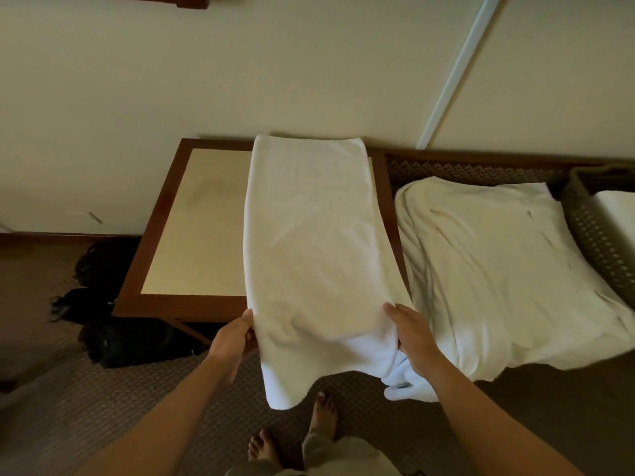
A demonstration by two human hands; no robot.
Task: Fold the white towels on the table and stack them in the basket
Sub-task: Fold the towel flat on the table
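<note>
From the head camera, a person stands barefoot at a wooden desk (178, 214) with a pale top and holds a white towel (312, 235) by its near end. The left hand (232, 340) pinches the left edge of the towel, with the thumb on top and the fingers under the cloth, so this grip is clamped on the towel. The right hand (415, 338) holds the right edge in the same way, the thumb lying over the cloth and the fingers curled into the bunched fabric below it. Between the two grips the towel is a long strip, already folded lengthwise. From the grips it runs away over the right part of the desk to the wall, and its far end touches the back edge of the desk. On the near side of the grips the loose end hangs down past the desk edge, above the carpet and the bare feet (292, 431).

To the right of the right grip lies a pile of crumpled white towels (498, 269), just beside the held towel. Further right stands a brown woven basket (591, 228), and a folded white towel (618, 207) is inside it. To the left of the left grip, dark bags (120, 341) lie on the floor beside the desk.
</note>
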